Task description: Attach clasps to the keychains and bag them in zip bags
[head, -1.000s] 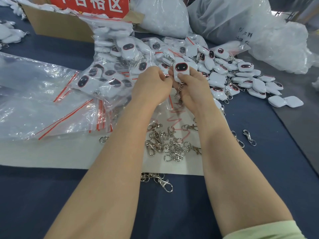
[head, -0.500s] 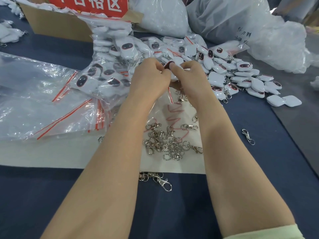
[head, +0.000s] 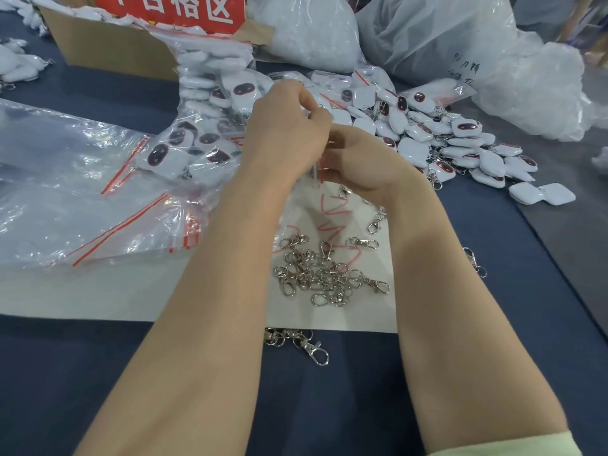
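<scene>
- Spare bags (head: 98,205) lay flat at the far left, their red strips slanting up to the right.
- The left hand (head: 289,130), fingers curled, pinched the top of a clear zip bag (head: 316,174).
- The zip bag hung between the hands, its long axis upright and its red strip vertical.
- The right hand (head: 365,164), fingers curled, gripped the zip bag lower down.
- Clasps (head: 322,274) lay heaped on a white sheet (head: 98,291) below the hands.
- Keychains (head: 460,143) lay piled at the right.
</scene>
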`<state>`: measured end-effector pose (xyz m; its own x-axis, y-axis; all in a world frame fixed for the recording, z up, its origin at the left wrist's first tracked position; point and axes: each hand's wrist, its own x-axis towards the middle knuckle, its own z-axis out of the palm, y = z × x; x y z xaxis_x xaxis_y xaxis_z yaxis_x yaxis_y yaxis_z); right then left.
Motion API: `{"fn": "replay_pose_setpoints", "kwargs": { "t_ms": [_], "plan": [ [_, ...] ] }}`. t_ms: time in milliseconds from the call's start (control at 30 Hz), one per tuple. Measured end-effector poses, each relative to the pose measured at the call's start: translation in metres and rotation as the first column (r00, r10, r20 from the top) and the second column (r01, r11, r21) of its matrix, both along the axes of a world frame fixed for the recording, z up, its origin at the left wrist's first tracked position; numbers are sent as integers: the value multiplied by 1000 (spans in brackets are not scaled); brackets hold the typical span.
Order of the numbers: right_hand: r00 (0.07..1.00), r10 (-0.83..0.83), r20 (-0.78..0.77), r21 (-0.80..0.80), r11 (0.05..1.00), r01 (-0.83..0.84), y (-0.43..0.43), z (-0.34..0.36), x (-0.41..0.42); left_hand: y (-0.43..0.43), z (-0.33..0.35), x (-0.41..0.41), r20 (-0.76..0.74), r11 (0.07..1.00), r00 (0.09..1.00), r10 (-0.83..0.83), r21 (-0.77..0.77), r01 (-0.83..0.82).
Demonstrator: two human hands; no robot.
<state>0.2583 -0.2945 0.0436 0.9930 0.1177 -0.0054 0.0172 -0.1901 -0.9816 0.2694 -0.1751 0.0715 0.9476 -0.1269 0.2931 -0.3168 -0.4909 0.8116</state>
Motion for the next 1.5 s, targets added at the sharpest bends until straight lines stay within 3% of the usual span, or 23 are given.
{"fn": "replay_pose_setpoints", "kwargs": {
  "t_ms": [67,167,300,367,433,500,533,600,667,800,1067,1133,1200,1233,1300,1367,1433,1500],
  "plan": [
    [999,47,0,27,999,-47,2,3,-3,-2,1,-2,3,1000,1000,3,10,-3],
    [999,-26,20,52,998,25,8,1,-2,-5,2,-3,18,1000,1000,-16,19,16],
    [999,2,-32,232,973,6,11,3,-5,-2,2,-1,33,999,999,-33,-29,34],
    [993,-116,-6,106,988,116,7,7,-5,-3,-1,1,13,999,999,-31,-27,31],
    [922,-375,97,-153,910,386,-4,8,-1,-6,-5,0,-27,998,998,-62,-16,61],
    [763,-601,236,-441,634,635,-24,4,2,-9,-11,-1,-62,994,993,-105,3,105],
    [707,-663,247,-562,496,662,-33,0,1,-11,-14,-1,-77,992,990,-122,17,123],
    [659,-738,143,-709,388,589,-47,-9,-3,-15,-21,-3,-106,988,984,-146,43,151],
    [639,-764,91,-735,381,561,-49,-18,-6,-19,-28,-5,-126,981,978,-164,86,175],
    [674,-707,216,-696,373,614,-46,-26,-3,-22,-36,-6,-162,969,969,-184,136,206],
    [643,-735,216,-716,329,616,-50,-28,1,-20,-36,-5,-174,968,968,-179,145,205],
    [599,-741,304,-645,304,702,-47,-24,-1,-20,-37,-4,-176,968,968,-180,145,206],
    [564,-734,378,-467,376,801,-42,-19,0,-19,-36,-4,-170,967,969,-181,151,207],
    [557,-747,362,-307,469,828,-38,-16,2,-19,-36,-4,-166,966,969,-182,154,208],
    [607,-786,121,139,619,773,-27,-10,8,-19,-36,-4,-163,965,969,-184,156,209],
    [710,-683,-170,496,564,661,-17,-8,13,-20,-37,-3,-163,967,970,-181,152,206],
    [762,-549,-344,622,474,623,-11,-11,14,-20,-37,-3,-164,970,972,-169,145,194],
    [808,-414,-420,701,418,579,-11,-15,12,-21,-38,-2,-170,974,972,-163,129,186]
  ]
}}
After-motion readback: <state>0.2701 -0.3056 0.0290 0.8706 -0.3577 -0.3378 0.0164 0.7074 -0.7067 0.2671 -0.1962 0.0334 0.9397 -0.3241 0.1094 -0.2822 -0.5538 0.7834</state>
